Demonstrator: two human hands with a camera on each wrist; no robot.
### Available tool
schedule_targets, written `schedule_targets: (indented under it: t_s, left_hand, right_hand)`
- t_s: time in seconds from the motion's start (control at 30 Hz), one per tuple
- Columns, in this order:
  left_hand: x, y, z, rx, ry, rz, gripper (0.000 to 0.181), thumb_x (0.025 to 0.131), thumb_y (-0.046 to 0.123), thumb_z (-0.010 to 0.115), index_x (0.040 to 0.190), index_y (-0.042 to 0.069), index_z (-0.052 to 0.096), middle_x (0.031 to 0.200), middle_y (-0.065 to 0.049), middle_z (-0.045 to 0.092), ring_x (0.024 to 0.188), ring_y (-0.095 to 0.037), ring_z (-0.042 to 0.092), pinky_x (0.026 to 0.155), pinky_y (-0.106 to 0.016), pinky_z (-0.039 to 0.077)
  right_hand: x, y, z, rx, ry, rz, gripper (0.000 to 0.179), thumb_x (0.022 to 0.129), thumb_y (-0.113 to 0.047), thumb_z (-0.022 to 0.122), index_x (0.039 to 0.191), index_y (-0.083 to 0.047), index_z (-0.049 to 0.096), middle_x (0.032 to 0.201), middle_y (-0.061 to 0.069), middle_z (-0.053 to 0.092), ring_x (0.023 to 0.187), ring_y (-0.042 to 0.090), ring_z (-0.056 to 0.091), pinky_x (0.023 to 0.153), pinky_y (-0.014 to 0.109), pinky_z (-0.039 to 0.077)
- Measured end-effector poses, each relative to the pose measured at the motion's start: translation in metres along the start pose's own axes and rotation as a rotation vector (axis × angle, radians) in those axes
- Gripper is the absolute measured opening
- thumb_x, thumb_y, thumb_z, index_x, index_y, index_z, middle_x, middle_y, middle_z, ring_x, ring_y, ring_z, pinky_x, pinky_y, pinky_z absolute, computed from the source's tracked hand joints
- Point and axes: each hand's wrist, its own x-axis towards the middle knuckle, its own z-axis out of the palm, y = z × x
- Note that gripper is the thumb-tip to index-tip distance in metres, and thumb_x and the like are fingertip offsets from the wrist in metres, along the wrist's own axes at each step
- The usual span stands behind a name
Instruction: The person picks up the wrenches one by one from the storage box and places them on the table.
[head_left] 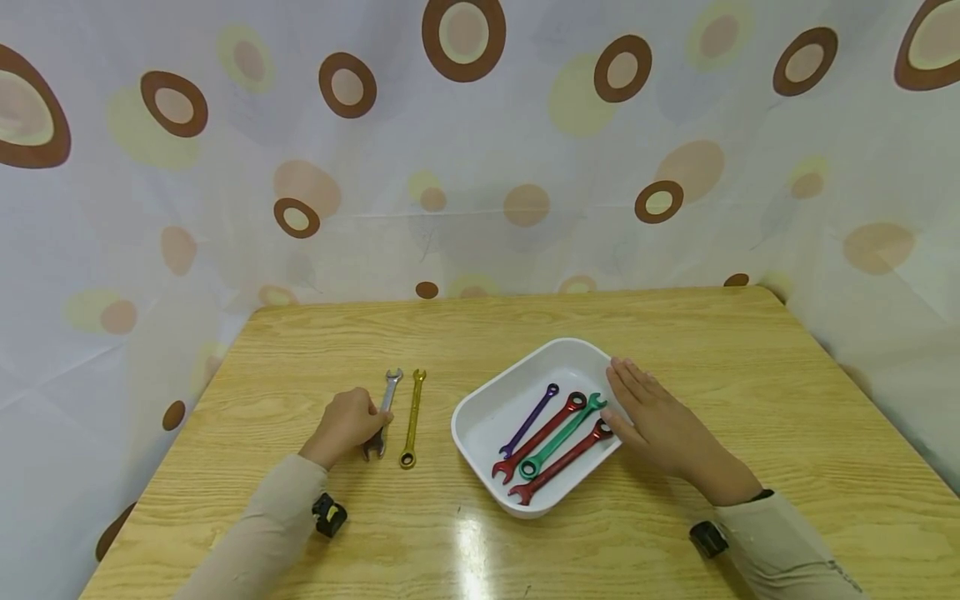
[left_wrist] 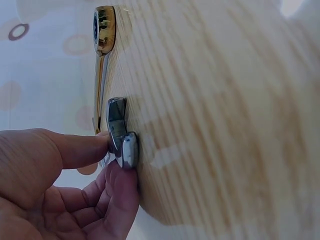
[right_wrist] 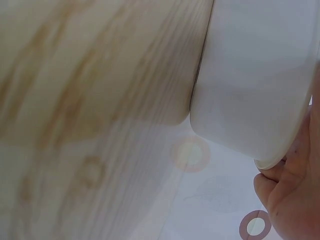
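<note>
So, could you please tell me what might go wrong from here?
The left grip pinches the silver wrench between thumb and fingers, so the wrench might twist or slip if lifted.

The gold wrench lies close beside it and could get knocked.

The right grip is at the rim of the white tub; a push there might slide the tub and shift the loose wrenches inside.

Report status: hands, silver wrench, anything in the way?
Left hand pinches silver wrench. Right hand touches white bin at its rim. Gold wrench lies beside silver one; nothing visibly blocking.
</note>
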Motion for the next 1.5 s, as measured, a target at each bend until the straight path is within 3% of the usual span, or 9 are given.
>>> schedule_targets:
  t_s: [0.37,0.67,0.87,0.97,1.07,1.17,1.37,1.5]
  left_hand:
    - [0.001,-0.003,0.0,-0.045,-0.006,-0.031,0.029,0.087,0.023,0.071,0.068,0.001,0.068,0.055,-0.003,0.058,0.046,-0.011,0.047,0.044,-0.023,0.035]
    - [0.006,0.001,-0.011,-0.054,-0.114,-0.03,0.028,0.087,0.021,0.07,0.069,0.0,0.068,0.057,-0.005,0.062,0.048,-0.013,0.056,0.047,-0.023,0.041]
    - [0.012,0.006,-0.03,-0.039,-0.16,-0.015,0.037,0.09,0.021,0.066,0.057,0.005,0.063,0.047,0.0,0.053,0.042,-0.009,0.041,0.044,-0.022,0.035]
    - [0.014,0.013,-0.042,-0.052,-0.157,-0.004,0.035,0.093,0.023,0.062,0.064,0.004,0.066,0.053,-0.002,0.056,0.047,-0.011,0.046,0.049,-0.024,0.037]
    - [0.016,0.023,-0.051,-0.094,-0.159,0.003,0.029,0.094,0.025,0.061,0.084,0.0,0.07,0.069,-0.009,0.066,0.061,-0.018,0.061,0.058,-0.029,0.047]
    - [0.016,0.035,-0.055,-0.132,-0.162,0.018,0.03,0.094,0.028,0.061,0.099,-0.001,0.068,0.082,-0.014,0.068,0.076,-0.026,0.067,0.065,-0.033,0.051]
    - [0.013,0.065,-0.054,-0.199,-0.156,0.083,0.028,0.092,0.026,0.065,0.098,-0.002,0.066,0.082,-0.011,0.067,0.079,-0.029,0.067,0.067,-0.033,0.055]
    - [0.011,0.086,-0.048,-0.192,-0.15,0.132,0.027,0.09,0.027,0.067,0.096,0.001,0.067,0.083,-0.008,0.067,0.074,-0.022,0.066,0.063,-0.028,0.053]
  right_hand:
    - [-0.001,0.001,0.002,-0.001,-0.006,0.004,0.064,0.102,-0.036,0.041,0.147,0.007,0.026,0.155,0.023,0.021,0.144,0.038,0.017,0.115,0.048,0.016]
    - [-0.001,0.0,0.001,-0.004,0.014,-0.006,0.063,0.102,-0.034,0.044,0.146,0.008,0.028,0.153,0.025,0.023,0.142,0.04,0.02,0.114,0.05,0.02]
    - [-0.002,-0.001,0.002,-0.001,0.046,-0.026,0.062,0.102,-0.035,0.043,0.144,0.009,0.03,0.152,0.026,0.026,0.141,0.041,0.022,0.113,0.05,0.021]
    - [-0.001,-0.001,0.001,-0.003,0.035,-0.023,0.062,0.102,-0.034,0.043,0.145,0.009,0.03,0.153,0.025,0.025,0.142,0.04,0.021,0.114,0.049,0.02]
    - [-0.001,-0.001,-0.001,-0.005,0.014,-0.015,0.062,0.102,-0.034,0.043,0.145,0.009,0.029,0.153,0.025,0.023,0.142,0.04,0.02,0.114,0.05,0.02]
    - [-0.001,-0.001,-0.003,0.0,-0.004,-0.006,0.062,0.102,-0.034,0.043,0.146,0.008,0.027,0.154,0.024,0.022,0.143,0.039,0.018,0.114,0.051,0.02]
    - [0.0,0.0,-0.002,0.014,-0.019,0.004,0.064,0.102,-0.035,0.041,0.147,0.008,0.025,0.155,0.024,0.02,0.143,0.039,0.016,0.115,0.049,0.017]
    - [0.0,0.0,-0.001,0.008,-0.002,-0.006,0.063,0.102,-0.034,0.042,0.146,0.008,0.027,0.154,0.024,0.021,0.143,0.039,0.018,0.114,0.05,0.019]
